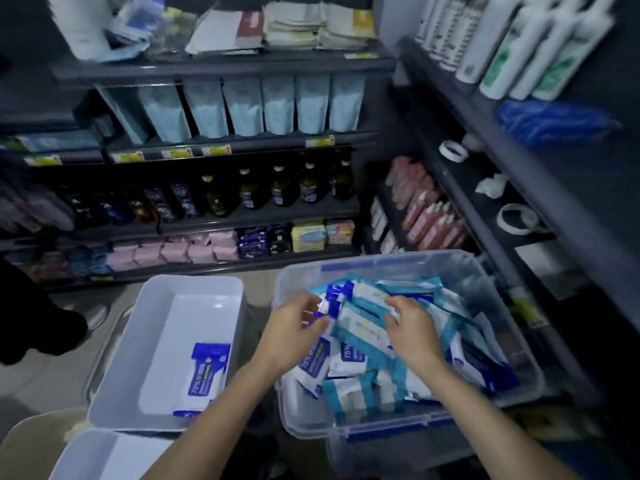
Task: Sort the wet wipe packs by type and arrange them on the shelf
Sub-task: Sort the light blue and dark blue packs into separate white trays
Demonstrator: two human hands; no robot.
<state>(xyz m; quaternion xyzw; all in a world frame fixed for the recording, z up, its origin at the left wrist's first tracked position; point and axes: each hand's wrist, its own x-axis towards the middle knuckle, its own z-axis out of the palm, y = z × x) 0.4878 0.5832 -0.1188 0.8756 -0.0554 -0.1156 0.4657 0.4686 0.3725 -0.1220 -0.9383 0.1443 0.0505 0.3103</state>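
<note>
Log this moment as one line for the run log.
stage: sorting | left hand pinches blue pack | right hand on teal pack, grip unclear | both in clear bin | white tray: single sorted pack

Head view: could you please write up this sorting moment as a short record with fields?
source bin: clear bin holding mixed dark-blue and teal wipe packs
sorted tray: white tray with one dark-blue pack lying flat
left hand: curled at a blue-edged pack, grip blurred
right hand: on a teal pack in the bin, grip unclear
</note>
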